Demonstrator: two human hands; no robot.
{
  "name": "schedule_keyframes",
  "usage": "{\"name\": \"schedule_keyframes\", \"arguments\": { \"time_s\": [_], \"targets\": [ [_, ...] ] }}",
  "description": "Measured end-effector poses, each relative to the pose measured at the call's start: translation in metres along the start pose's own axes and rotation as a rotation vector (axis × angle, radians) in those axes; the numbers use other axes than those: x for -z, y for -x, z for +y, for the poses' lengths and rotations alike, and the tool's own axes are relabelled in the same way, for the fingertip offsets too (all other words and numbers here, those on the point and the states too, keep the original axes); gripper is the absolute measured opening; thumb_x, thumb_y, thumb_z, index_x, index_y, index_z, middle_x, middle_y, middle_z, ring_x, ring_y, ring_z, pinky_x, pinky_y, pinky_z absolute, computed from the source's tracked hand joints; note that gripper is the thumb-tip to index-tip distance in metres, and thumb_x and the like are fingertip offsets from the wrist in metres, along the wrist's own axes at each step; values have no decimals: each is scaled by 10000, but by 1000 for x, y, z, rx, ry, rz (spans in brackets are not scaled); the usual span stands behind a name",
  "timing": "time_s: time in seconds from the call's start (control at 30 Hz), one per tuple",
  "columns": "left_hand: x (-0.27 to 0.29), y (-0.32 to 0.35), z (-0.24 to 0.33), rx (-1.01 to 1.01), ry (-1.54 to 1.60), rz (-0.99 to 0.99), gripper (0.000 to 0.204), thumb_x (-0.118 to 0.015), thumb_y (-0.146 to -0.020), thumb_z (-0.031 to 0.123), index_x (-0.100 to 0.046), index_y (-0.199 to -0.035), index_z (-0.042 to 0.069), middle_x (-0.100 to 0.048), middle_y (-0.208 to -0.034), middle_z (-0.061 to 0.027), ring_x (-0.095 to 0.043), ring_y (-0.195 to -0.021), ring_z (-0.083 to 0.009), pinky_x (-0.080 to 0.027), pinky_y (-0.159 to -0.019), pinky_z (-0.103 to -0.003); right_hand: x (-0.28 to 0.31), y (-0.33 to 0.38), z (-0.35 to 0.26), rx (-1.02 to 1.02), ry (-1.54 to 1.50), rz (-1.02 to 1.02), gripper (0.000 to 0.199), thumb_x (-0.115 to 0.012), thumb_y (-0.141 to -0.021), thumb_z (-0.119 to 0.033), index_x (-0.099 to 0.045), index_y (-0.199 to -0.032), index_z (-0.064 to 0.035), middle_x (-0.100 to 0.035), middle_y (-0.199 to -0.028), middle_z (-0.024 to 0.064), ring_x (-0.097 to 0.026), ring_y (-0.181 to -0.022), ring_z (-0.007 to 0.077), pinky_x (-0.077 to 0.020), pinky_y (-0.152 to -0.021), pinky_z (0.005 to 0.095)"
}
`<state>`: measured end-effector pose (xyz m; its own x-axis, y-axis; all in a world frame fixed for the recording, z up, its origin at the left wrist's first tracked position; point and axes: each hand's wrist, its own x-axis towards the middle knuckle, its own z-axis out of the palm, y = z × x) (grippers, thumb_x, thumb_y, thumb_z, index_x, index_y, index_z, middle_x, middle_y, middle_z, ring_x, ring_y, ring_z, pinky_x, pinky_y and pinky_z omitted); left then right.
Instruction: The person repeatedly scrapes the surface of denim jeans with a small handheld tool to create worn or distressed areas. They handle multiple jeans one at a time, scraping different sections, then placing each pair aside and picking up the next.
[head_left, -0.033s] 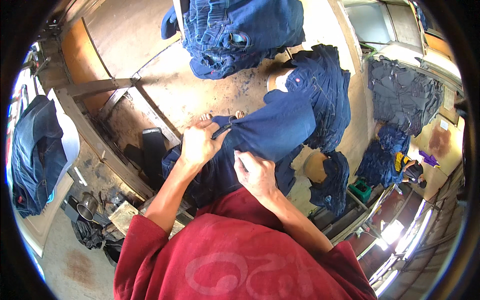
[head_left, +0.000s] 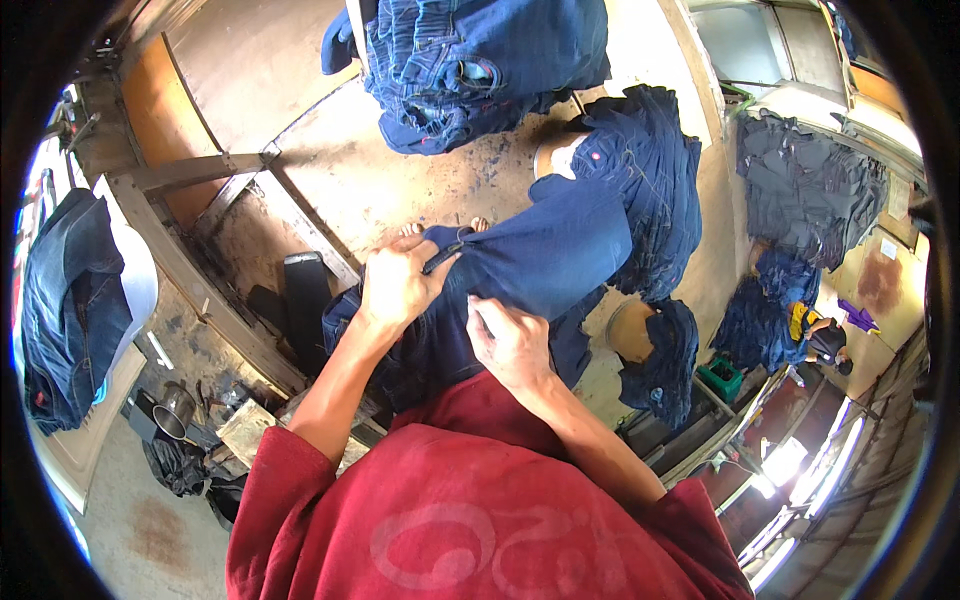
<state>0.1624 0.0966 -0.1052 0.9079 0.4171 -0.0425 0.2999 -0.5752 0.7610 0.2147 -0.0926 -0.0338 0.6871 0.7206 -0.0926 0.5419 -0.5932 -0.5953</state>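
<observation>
A pair of dark blue jeans (head_left: 555,250) lies stretched across my lap and away to the right. My left hand (head_left: 400,285) is closed on an edge of it, pinching the cloth between thumb and fingers near a dark, narrow strip. Just right of that, my right hand (head_left: 512,345) hovers close over the denim with its fingers curled in. Whether something small sits in those right fingers is hidden. More dark denim bunches beneath my left wrist.
A thick stack of jeans (head_left: 490,75) stands ahead; another heap (head_left: 650,190) is at right. Grey garments (head_left: 805,190) are piled farther right, near a green crate (head_left: 720,378) and another person (head_left: 825,338). Jeans (head_left: 75,300) hang at left, above a metal mug (head_left: 175,412).
</observation>
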Motion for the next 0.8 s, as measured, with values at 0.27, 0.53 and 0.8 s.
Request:
{"name": "schedule_keyframes", "arguments": {
  "time_s": [0.27,0.53,0.8],
  "targets": [
    [1,-2,3,-21,-17,9,254,-920,-819,245,-761,-816,47,-717,-765,-126,-749,-711,-335,-617,-665,-418,2,5,3,-32,1,-46,86,-761,-953,-102,-678,-971,-90,-689,-665,81,-676,-535,267,-538,-490,403],
    [-3,0,1,-12,-41,34,254,-923,-808,231,-753,-799,43,-729,-766,-132,-744,-694,-330,-615,-675,-421,3,2,2,-8,-46,20,98,-752,-957,-81,-657,-944,-101,-659,-630,75,-675,-522,272,-538,-475,395],
    [-3,-3,2,7,-53,21,283,-929,-789,223,-710,-738,51,-711,-747,-133,-738,-708,-331,-609,-691,-420,4,1,7,-9,-10,-3,87,-738,-965,-83,-655,-942,-100,-648,-613,74,-676,-517,267,-534,-464,396]
  ]
}}
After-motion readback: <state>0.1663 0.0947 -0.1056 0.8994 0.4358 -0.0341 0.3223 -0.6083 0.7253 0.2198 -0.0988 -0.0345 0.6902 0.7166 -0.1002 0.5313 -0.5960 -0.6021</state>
